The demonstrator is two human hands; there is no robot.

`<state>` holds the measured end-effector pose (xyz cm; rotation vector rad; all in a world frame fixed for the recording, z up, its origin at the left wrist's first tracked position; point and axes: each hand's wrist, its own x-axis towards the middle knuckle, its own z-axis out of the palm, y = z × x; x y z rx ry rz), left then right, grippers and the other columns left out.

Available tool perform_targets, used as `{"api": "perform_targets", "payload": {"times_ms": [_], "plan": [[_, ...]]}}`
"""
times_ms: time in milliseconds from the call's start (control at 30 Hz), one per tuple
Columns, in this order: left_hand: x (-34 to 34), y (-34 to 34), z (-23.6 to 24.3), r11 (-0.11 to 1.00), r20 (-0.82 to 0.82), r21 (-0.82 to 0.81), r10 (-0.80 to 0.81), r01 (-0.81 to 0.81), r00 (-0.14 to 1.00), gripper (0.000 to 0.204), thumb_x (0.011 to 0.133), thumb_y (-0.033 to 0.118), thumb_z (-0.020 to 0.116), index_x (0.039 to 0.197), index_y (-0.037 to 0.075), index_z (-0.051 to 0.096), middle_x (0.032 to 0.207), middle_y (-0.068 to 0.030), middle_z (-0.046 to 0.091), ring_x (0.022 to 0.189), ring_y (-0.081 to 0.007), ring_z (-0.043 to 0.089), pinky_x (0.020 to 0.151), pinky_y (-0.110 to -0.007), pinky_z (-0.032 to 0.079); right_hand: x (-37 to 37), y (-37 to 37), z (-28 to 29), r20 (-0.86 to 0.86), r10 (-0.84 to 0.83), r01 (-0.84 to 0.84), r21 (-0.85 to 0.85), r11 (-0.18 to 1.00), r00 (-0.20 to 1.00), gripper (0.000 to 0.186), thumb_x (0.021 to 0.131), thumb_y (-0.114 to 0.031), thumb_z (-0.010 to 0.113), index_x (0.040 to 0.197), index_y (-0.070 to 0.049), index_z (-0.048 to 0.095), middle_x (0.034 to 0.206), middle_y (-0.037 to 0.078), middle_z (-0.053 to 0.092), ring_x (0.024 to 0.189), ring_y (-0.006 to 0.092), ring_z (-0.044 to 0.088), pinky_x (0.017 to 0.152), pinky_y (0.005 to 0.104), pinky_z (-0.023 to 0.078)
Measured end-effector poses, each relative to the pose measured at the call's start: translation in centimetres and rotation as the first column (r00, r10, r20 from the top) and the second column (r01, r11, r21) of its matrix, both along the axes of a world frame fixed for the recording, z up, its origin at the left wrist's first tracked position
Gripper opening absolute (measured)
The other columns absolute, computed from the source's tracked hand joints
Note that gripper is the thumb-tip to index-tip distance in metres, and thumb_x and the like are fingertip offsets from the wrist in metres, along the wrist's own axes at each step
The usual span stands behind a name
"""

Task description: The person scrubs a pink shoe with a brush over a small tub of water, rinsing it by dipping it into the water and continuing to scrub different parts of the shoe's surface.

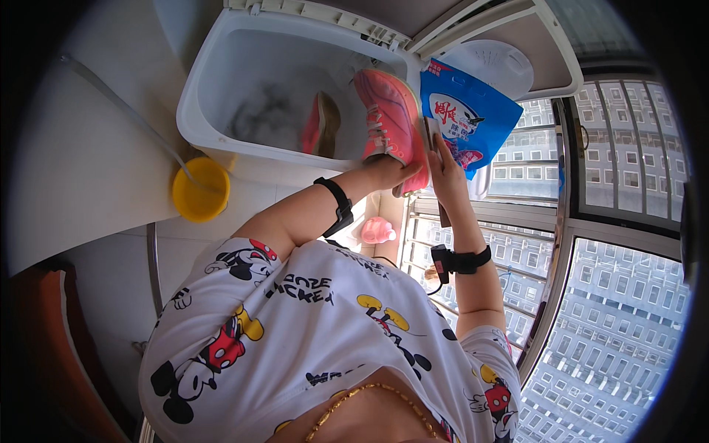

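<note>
A pink lace-up sneaker (388,118) is held over the right rim of a white tub (255,146), toe pointing away from me. My left hand (391,171) reaches into its opening, with the fingers partly hidden by the shoe. Against the sneaker's right side, along the sole, my right hand (445,168) grips a long, dark brown brush (444,215); its working face is mostly hidden. A second pink shoe (313,125) leans inside the tub, its brownish sole turned toward the right.
A blue detergent bag (480,111) stands right of the tub, by a raised lid (557,52). A yellow dipper (201,193) with a long handle is at the left. Below lies a pink object (377,230). Barred windows (561,229) line the right.
</note>
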<state>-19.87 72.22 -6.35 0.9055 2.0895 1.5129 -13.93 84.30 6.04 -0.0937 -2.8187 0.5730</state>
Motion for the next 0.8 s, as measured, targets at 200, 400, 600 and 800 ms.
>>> {"api": "perform_targets", "payload": {"times_ms": [200,400,600,800], "plan": [[0.1,-0.9,2.4,0.987,0.018,0.092,-0.137,0.135,0.99,0.044,0.096,0.043,0.041,0.119,0.008,0.053,0.078,-0.014,0.065,0.072,-0.0288,0.064,0.071,-0.04,0.048,-5.7,-3.0,-0.5,0.151,-0.222,0.193,0.184,0.964,0.963,0.048,0.094,-0.034,0.044,0.133,-0.006,0.044,0.085,0.029,0.064,0.079,0.0431,0.064,0.067,0.0476,0.052],[-0.1,0.8,-2.0,0.987,-0.269,0.14,-0.038,0.078,0.962,0.04,0.098,0.034,0.042,0.126,0.006,0.048,0.104,-0.0173,0.061,0.095,-0.0312,0.06,0.083,-0.041,0.045,-5.3,-1.6,-1.6,0.132,-0.2,0.153,0.298,0.942,0.971,0.049,0.093,-0.035,0.044,0.133,-0.006,0.045,0.073,0.024,0.065,0.065,0.0418,0.065,0.058,0.0495,0.053],[0.2,-0.3,1.4,0.985,0.045,0.174,0.003,-0.01,0.999,0.041,0.091,0.034,0.054,0.116,0.001,0.052,0.104,-0.0152,0.061,0.092,-0.0326,0.061,0.082,-0.04,0.047,0.3,-2.1,0.4,0.2,-0.165,0.099,0.302,0.948,0.966,0.055,0.091,-0.033,0.049,0.133,0.001,0.041,0.067,0.023,0.064,0.061,0.0393,0.065,0.054,0.0488,0.053],[-0.4,2.5,-3.2,0.992,-0.663,0.122,0.056,0.034,0.746,0.037,0.082,0.018,0.061,0.114,0.002,0.054,0.095,-0.0164,0.06,0.079,-0.0336,0.061,0.073,-0.041,0.048,-8.7,0.6,-2.4,0.238,-0.221,0.176,0.195,0.965,0.946,0.045,0.093,-0.036,0.041,0.117,0.002,0.044,0.085,0.031,0.064,0.076,0.0467,0.064,0.068,0.0515,0.052]]}}
